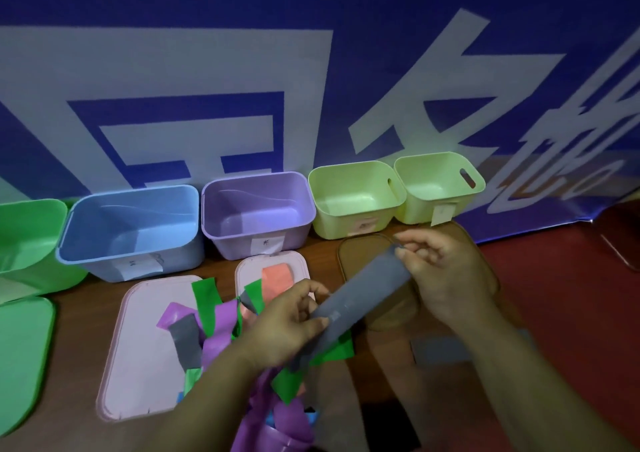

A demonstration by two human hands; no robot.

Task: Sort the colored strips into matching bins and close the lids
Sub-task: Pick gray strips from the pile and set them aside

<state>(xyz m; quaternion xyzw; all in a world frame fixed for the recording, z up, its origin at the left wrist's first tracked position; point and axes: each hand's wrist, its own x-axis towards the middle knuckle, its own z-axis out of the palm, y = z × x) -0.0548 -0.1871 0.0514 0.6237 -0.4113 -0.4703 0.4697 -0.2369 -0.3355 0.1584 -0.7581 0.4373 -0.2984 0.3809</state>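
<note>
A long grey flexible strip (363, 295) is held in the air above the bench, stretched on a slant between both hands. The right hand (450, 271) pinches its upper end between thumb and curled fingers (414, 249). The left hand (287, 327) has its fingers clamped on the lower part, and the strip's tail runs on below them. Just left of and under the left fingers lies a loose heap of coloured strips (214, 323), green, purple, grey and salmon. The heap spills over the edges of two pale pink flat plastic lids, a large one (138, 358) to the left of those fingers and a smaller one (277, 264) beyond them. Under the right fingers lie brown translucent lids (367, 254). Nearer the person, below the right forearm, a second grey strip (440, 349) lies flat on the brown wooden bench (79, 306). Beyond both sets of fingers a row of open-topped plastic bins stands close together against a blue banner with large white characters (311, 70). From the left these are a green bin (34, 243), a blue rectangular bin (104, 264), a purple bin (235, 243) and two pale yellow-green bins (332, 223) (415, 212) with slotted handles. Only a narrow band of bench separates the bin fronts from the lids. A green flat lid (20, 358) lies far left of the left fingers, and a red surface (571, 295) stretches to the right of the right fingers.
</note>
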